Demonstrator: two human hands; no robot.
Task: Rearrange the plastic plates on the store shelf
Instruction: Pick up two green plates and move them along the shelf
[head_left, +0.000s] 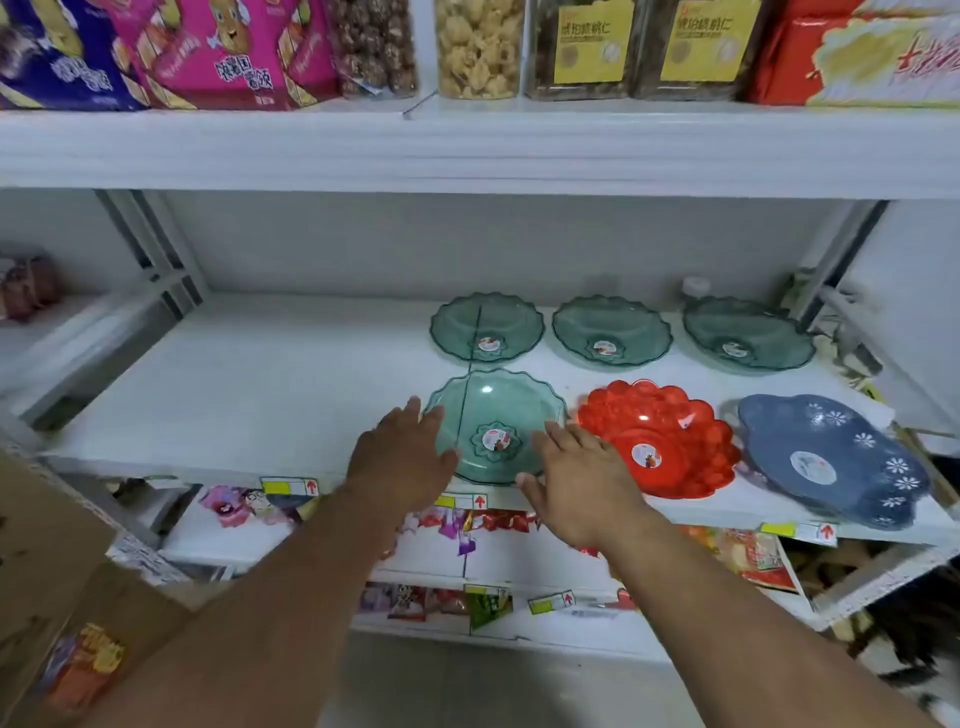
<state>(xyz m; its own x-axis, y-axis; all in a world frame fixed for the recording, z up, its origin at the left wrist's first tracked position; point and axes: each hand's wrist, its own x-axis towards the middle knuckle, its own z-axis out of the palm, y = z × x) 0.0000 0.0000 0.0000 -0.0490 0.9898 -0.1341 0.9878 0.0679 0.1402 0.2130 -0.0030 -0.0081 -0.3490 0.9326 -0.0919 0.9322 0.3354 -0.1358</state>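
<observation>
On the white shelf (260, 395) lie several plastic plates. Three clear green plates stand in the back row: left (487, 327), middle (612, 330) and right (748, 335). In the front row are a green plate (498, 415), a red scalloped plate (660, 431) and a blue-grey flowered plate (831, 457). My left hand (402, 457) is flat, fingers apart, over the front green plate's left rim. My right hand (582, 483) is spread over that plate's right front rim. Neither hand grips anything.
The upper shelf (467, 150) hangs low above the plates and carries snack bags and jars. Price tags (291, 487) line the shelf's front edge. Lower shelves hold candy packets (467, 519). A cardboard box (57, 571) stands at the lower left.
</observation>
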